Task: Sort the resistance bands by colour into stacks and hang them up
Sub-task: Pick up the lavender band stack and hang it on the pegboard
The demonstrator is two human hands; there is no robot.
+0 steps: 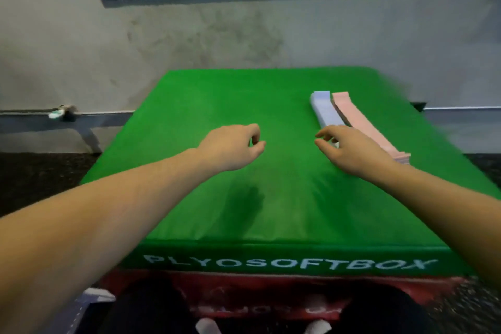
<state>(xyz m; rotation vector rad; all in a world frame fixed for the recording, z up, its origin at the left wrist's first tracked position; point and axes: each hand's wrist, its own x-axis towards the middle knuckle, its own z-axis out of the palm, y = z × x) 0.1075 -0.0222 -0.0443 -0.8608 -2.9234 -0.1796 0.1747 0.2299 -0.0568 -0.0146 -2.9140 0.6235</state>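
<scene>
Green box (244, 106) marked PLYOSOFTBOX, hands empty

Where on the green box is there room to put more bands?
Bare green top lies left of the purple stack, and also nearer, between the arms. The right side is crowded: purple and pink stack lie side by side.

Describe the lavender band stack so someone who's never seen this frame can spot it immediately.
Find the green plyo box that fills the middle of the view. On its top, toward the far right, two flat stacks lie side by side just beyond the right hand. The lavender stack is the left one, pale blue-purple, nearer the box's centre than the pink stack.
</scene>
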